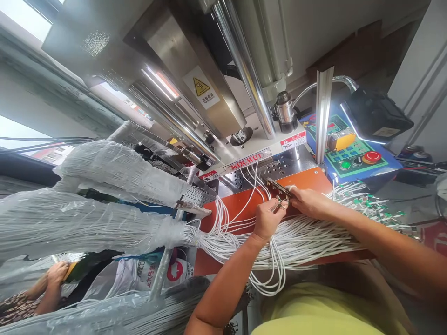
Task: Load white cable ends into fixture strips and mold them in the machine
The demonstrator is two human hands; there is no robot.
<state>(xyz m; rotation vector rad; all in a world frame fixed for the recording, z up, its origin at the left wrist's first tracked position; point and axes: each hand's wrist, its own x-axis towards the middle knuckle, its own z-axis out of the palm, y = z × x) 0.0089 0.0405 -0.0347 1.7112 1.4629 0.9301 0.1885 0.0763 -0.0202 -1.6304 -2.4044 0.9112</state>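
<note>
Pinching a metal strip (275, 187), left hand (268, 218) beside right hand (309, 202), grips seemingly shut

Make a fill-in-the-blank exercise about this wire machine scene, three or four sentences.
The largest button on the control panel is ____.
The label on the machine reads ____.
The left hand and right hand are above an ____ plate.
The wire bundles on the left of the view are wrapped in clear ____.

Missing words: red; MIN-HUI; orange; plastic.
</note>
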